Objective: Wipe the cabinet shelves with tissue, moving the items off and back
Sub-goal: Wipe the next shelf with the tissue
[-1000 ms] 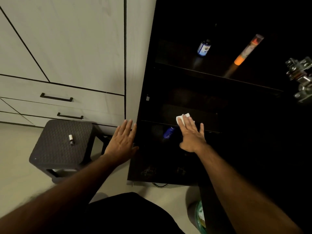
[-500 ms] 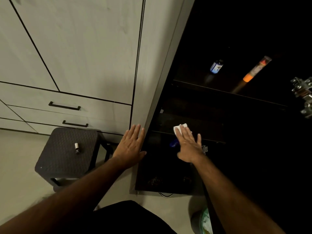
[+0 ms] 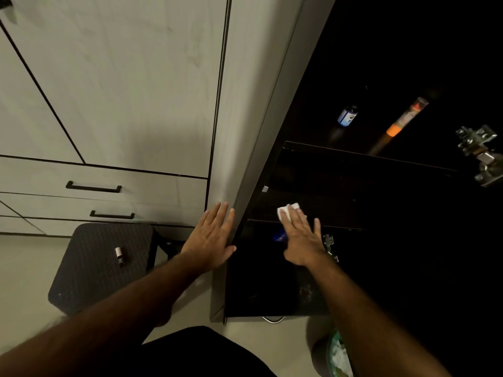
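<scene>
On the middle shelf (image 3: 313, 210) of the dark cabinet (image 3: 272, 131), a white tissue (image 3: 288, 209) is pressed flat under the straight fingers of the right hand (image 3: 300, 238); only its far edge shows past the fingertips, near the shelf's front left corner. The wiping step is judged to be in hand. The left hand (image 3: 212, 238) is laid flat, fingers straight and holding nothing, against the cabinet's side panel, seemingly as a brace. A small vial (image 3: 119, 255) is seen on the stool (image 3: 89, 257), well apart from both hands, and is taken to be an item set off for cleaning. A blue bottle (image 3: 347, 117) and an orange tube (image 3: 400, 123) are seen on the shelf above, and something blue (image 3: 280, 236) is half hidden below the right hand. Next, a sweep of the tissue along the rest of the shelf is called for, then the vial's return.
</scene>
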{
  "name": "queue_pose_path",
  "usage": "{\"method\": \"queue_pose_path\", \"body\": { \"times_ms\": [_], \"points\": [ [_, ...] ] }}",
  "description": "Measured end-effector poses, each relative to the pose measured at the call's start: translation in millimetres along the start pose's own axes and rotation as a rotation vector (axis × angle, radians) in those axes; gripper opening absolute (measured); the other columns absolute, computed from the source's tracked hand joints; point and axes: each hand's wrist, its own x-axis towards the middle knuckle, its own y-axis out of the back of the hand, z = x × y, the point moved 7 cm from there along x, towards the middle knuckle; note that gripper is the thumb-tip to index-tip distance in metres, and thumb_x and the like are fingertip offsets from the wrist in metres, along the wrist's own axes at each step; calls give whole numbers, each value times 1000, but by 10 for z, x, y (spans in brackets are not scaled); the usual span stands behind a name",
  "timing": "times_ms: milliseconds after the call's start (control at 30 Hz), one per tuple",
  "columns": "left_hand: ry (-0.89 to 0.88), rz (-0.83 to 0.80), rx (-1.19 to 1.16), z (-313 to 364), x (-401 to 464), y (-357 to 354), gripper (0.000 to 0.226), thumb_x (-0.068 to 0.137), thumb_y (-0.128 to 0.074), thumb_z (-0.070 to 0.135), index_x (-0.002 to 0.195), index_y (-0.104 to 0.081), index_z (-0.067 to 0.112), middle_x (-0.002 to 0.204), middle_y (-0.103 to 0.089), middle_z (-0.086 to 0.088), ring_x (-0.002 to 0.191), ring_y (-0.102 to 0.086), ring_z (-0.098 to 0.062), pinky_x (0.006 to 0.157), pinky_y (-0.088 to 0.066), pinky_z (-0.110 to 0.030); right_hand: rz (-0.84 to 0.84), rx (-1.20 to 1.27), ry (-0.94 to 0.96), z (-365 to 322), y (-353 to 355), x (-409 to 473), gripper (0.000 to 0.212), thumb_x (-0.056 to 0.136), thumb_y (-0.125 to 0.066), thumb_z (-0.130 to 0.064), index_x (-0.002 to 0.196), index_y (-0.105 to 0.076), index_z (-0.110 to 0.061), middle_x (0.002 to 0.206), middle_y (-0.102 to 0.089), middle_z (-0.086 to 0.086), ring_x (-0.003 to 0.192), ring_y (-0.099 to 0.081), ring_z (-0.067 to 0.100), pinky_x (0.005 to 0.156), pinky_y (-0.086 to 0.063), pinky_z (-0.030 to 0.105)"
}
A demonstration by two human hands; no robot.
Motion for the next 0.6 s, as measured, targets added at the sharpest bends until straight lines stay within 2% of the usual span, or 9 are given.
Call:
{"method": "queue_pose_path", "body": {
  "times_ms": [100, 200, 300, 467, 600],
  "points": [
    [-7, -12, 7, -45, 5, -4, 88, 96, -40, 54, 142, 22, 13, 159, 18, -16, 146, 21, -28, 121, 6, -42, -54, 57, -94, -11, 93, 220, 113, 80, -68, -25, 151, 19, -25, 158, 28, 3, 145, 26, 24, 118, 9, 54],
    [-13, -8, 14, -39, 29, 1, 87, 96, -40, 54, 142, 22, 13, 159, 19, -15, 147, 20, -28, 121, 7, -41, -6, 74, -39, -492, 117, 296, 115, 76, -69, -20, 152, 18, -23, 158, 28, 8, 144, 26, 30, 118, 6, 55],
    [-24, 2, 37, 27, 72, 15, 87, 97, -38, 54, 141, 24, 12, 154, 25, -14, 147, 20, -28, 118, 11, -38, 51, 33, 69, -802, 67, 129, 114, 75, -72, -20, 153, 10, -22, 158, 27, 5, 144, 27, 26, 118, 7, 56],
    [-27, 16, 20, 55, 148, 5, 88, 97, -41, 53, 143, 22, 13, 160, 17, -15, 147, 18, -27, 115, 13, -36, 48, -23, 175, -669, 33, 45, 110, 76, -70, -16, 153, 8, -29, 160, 23, -1, 146, 24, 19, 116, 11, 58],
    [-5, 5, 27, 55, 171, -16, 88, 97, -41, 53, 141, 23, 14, 160, 17, -14, 145, 22, -25, 116, 11, -37, -2, 55, 192, -744, 182, 249, 102, 79, -66, -14, 155, 1, -21, 161, 18, -1, 146, 22, 17, 118, 10, 53]
  ]
}}
